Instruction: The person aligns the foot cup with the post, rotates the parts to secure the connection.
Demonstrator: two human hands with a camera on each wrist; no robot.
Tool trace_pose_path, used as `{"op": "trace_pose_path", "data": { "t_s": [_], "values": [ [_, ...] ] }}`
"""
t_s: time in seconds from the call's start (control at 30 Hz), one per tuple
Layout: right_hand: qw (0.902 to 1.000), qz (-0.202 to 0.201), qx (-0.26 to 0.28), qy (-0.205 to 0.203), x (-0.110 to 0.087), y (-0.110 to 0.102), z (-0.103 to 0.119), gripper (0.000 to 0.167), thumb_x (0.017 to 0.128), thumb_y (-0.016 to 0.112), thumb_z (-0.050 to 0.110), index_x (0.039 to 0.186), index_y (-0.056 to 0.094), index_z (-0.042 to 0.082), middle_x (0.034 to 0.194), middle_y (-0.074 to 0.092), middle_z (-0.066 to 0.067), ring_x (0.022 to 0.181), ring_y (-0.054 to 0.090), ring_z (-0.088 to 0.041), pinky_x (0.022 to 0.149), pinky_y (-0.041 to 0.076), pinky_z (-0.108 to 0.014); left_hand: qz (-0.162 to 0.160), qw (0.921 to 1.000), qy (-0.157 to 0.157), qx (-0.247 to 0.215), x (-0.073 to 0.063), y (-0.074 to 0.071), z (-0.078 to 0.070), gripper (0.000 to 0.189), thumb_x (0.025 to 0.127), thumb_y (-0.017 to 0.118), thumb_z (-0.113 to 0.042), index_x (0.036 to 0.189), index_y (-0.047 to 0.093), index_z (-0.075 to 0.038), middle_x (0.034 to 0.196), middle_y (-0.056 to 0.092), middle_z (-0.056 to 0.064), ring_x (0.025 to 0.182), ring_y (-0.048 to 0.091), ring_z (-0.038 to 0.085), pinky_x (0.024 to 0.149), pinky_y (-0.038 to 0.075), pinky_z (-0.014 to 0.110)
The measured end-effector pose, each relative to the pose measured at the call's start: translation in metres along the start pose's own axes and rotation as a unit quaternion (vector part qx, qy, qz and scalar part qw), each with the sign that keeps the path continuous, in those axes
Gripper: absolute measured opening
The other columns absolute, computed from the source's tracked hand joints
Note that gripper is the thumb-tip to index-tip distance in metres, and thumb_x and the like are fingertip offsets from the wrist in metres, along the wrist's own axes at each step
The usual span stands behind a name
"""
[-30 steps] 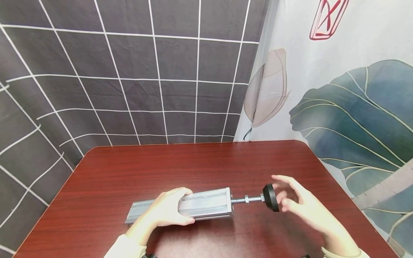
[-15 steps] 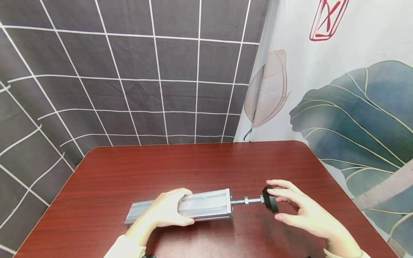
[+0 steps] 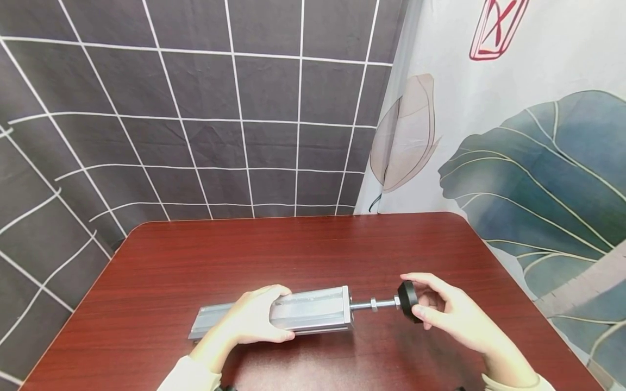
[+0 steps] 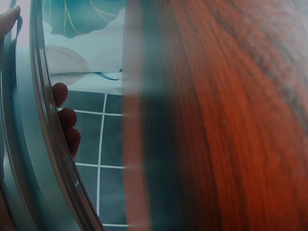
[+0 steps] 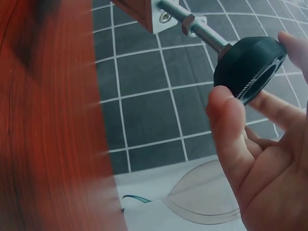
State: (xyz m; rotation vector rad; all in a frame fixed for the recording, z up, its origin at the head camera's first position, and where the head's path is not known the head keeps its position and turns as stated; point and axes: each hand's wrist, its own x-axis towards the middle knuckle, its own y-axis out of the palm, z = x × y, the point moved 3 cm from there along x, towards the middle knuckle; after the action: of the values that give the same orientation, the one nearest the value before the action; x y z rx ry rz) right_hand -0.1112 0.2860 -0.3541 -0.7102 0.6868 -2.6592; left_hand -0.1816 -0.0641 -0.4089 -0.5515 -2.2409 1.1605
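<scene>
A silver aluminium profile (image 3: 315, 310) is held up off the table, lying crosswise in the head view. My left hand (image 3: 256, 319) grips it around the middle, thumb on the near side; in the left wrist view several fingertips (image 4: 68, 118) show past its edge (image 4: 26, 125). From the end plate (image 3: 346, 307) on the right sticks a threaded rod (image 3: 363, 305) with a hex nut (image 5: 189, 24) on it. A black round levelling foot (image 3: 407, 302) caps the rod. My right hand (image 3: 452, 315) pinches the foot's rim between thumb (image 5: 226, 108) and fingers.
The red-brown wooden table (image 3: 235, 250) lies beneath both hands. Behind it hangs a dark grey curtain (image 3: 205, 141) with white grid lines, and a white curtain with leaf patterns (image 3: 528, 179) at the right.
My right hand has closed in from the right of the levelling foot, its fingers shifting around it, and now pinches its rim. The left hand and the profile stay almost still.
</scene>
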Motion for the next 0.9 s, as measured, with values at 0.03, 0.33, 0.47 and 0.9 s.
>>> {"op": "trace_pose_path", "data": {
  "t_s": [0.03,0.33,0.47,0.9],
  "values": [
    [1.0,0.002,0.002,0.009,0.001,0.0,0.0,0.049,0.083,0.06,-0.008,0.128,0.05,0.01,0.077,0.056,0.001,0.056,0.054,-0.012,0.052,0.045,-0.027,0.0,1.0,0.0,0.001,0.0,0.0,0.0,0.061,0.058,0.08,-0.052,0.108,0.059,-0.023,0.097,0.06,-0.015,0.085,0.057,0.003,0.074,0.046,0.027],
    [0.9962,-0.011,0.007,0.087,0.005,0.004,0.002,0.02,0.093,0.05,0.001,0.113,0.052,0.005,0.069,0.057,0.002,0.047,0.058,-0.015,0.047,0.047,-0.031,0.002,1.0,0.001,0.001,0.0,0.0,-0.002,0.061,0.058,0.08,-0.051,0.108,0.059,-0.023,0.097,0.06,-0.015,0.085,0.057,0.003,0.074,0.046,0.027],
    [0.9955,-0.005,0.015,0.093,0.007,0.006,0.002,0.019,0.095,0.047,0.002,0.114,0.051,0.003,0.066,0.056,0.001,0.048,0.059,-0.015,0.044,0.047,-0.032,0.0,1.0,0.001,0.001,0.001,0.0,-0.001,0.061,0.057,0.08,-0.051,0.107,0.059,-0.023,0.096,0.06,-0.016,0.084,0.056,0.003,0.074,0.046,0.027],
    [0.9995,0.008,0.003,-0.032,-0.001,-0.008,-0.001,0.079,0.072,0.069,-0.011,0.141,0.032,0.003,0.124,0.052,-0.003,0.088,0.059,-0.014,0.073,0.047,-0.023,0.002,1.0,-0.007,-0.001,0.0,-0.002,0.001,0.061,0.057,0.081,-0.05,0.108,0.059,-0.023,0.097,0.06,-0.016,0.085,0.056,0.003,0.074,0.046,0.027]
  ]
}}
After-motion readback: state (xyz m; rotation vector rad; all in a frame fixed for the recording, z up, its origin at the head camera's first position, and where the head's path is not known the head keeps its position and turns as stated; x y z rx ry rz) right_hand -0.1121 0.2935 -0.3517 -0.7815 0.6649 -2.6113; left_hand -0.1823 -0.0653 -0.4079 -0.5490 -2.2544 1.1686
